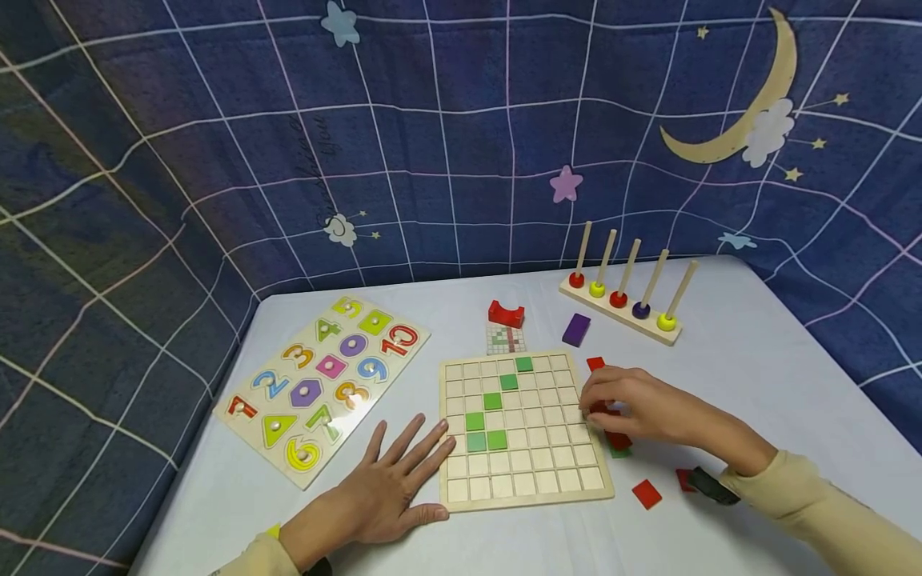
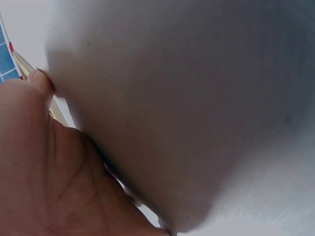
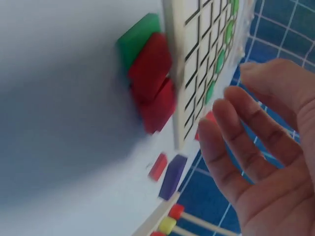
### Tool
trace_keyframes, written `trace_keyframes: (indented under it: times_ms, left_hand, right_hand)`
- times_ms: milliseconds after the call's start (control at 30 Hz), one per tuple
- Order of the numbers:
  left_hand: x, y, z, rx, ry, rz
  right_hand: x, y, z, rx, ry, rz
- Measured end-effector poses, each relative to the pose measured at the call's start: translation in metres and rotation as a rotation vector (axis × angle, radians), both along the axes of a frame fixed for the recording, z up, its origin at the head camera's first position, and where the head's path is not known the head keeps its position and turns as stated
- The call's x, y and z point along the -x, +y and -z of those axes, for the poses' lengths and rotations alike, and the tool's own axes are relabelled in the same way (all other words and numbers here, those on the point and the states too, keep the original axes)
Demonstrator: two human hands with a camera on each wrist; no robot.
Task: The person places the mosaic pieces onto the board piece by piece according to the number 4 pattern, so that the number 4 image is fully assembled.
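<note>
Brace the pale wooden grid board [image 1: 524, 484] with the spread left hand [image 1: 385, 490]; the right hand [image 1: 644, 404], loosely curved and empty, should pinch one red square tile [image 3: 150, 61] beside the board's right edge

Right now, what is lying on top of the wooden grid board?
Six green square tiles lie on the wooden grid board. The left hand covers part of its left edge, and the right hand hides a little of its right, so what lies beneath cannot be seen.
</note>
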State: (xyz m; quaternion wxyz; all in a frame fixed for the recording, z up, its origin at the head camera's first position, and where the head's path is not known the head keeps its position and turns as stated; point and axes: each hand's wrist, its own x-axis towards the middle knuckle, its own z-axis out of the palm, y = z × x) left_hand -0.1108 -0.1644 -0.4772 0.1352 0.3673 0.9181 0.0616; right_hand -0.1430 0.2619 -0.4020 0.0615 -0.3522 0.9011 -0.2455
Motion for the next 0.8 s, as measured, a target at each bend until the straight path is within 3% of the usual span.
trace_keyframes:
  times_ms: [167,467,700,800]
  left_hand:
    - [0.0,0.0,0.003,0.016,0.004,-0.014]
    - [-0.001,0.001,-0.005,0.009,-0.024,-0.011]
    - [0.002,0.001,0.004,0.049,0.013,-0.016]
    - [0.002,0.001,0.006,0.054,0.012,-0.017]
  right_hand:
    - [-0.003,0.013,0.001,-0.021,-0.126,0.004]
    - [-0.006,0.027,0.008,-0.064,-0.078,0.012]
    - [-0.011,0.027,0.01,-0.041,-0.237,-0.06]
    - [-0.014,0.024,0.012,-0.083,-0.247,-0.059]
